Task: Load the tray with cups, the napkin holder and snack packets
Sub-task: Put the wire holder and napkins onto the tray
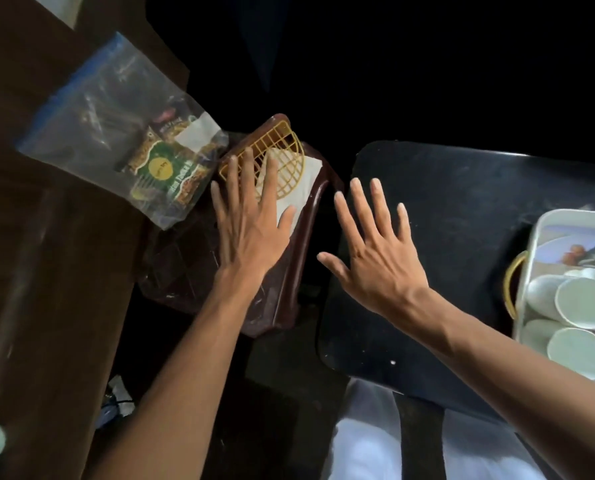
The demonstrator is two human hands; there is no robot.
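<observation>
My left hand (pixel 245 220) is flat and spread, fingers apart, gripping nothing; its fingertips lie over the near side of the yellow napkin holder (pixel 278 161), though I cannot tell whether they press on it or only hover. My right hand (pixel 375 247) is likewise spread wide and empty, held above the dark table (pixel 462 202) with nothing under the palm.

Under the left hand, the napkin holder is a yellow wire grid lying on its side, with white napkins (pixel 299 188) showing through and below it. It rests on a dark brown stool (pixel 289 271), apart from the tray.

To the left of that, a clear zip bag (pixel 109 126) with a blue seal strip lies on the brown wooden surface (pixel 29 237), its lower corner reaching over the stool. Inside it I can see printed snack packets (pixel 164 168), green and yellow, bunched toward the bottom; how many I cannot tell.

Far right, the white tray (pixel 545 223) sits on the dark table, cut off by the frame edge. It already holds pale cups (pixel 583 303) lying on their sides, at least two with open mouths facing me and more behind. A yellow handle (pixel 512 289) shows at the tray's left rim; what it belongs to is unclear.

By my reading, the cups are in and the other two loads are not. The holder looks like the step in hand, the packets after it.
</observation>
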